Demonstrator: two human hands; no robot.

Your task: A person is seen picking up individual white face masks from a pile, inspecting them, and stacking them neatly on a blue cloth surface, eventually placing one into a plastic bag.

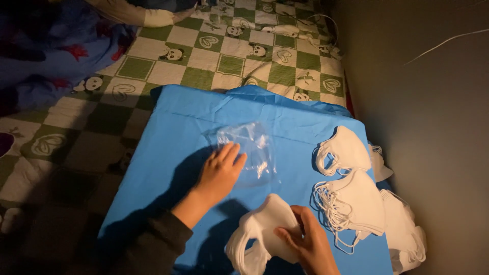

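Pressing my left hand (pixel 220 172) flat on a clear plastic bag (pixel 249 153), which is lying near the middle of the blue sheet (pixel 173 132) spread over a green and white checkered blanket (pixel 204 56). Only one view to go on, the camera on my head looking down, so that's all I'm describing.

As I see it, the trick here is keeping the bag pinned flat so it isn't sliding around on the slick blue sheet, and pinching the masks as one tidy stack so the ear loops aren't tangling. Folded edges lined up together would probably be handling best.

My left hand is spread open, fingers fairly straight and only loosely apart, palm down, touching the bag's near left edge. It isn't gripping anything, just resting on the plastic.

My right hand (pixel 305 242) is down by the near edge of the sheet, fingers curled around a small bunch of white face masks (pixel 265 229), thumb on top, so it's closed on them. The loops of that bunch are hanging toward the near edge.

More white masks are sitting in a loose pile of masks (pixel 356 198) along the right edge of the sheet, well apart from the bag, some spilling toward the near right corner beside the grey wall (pixel 433 127).
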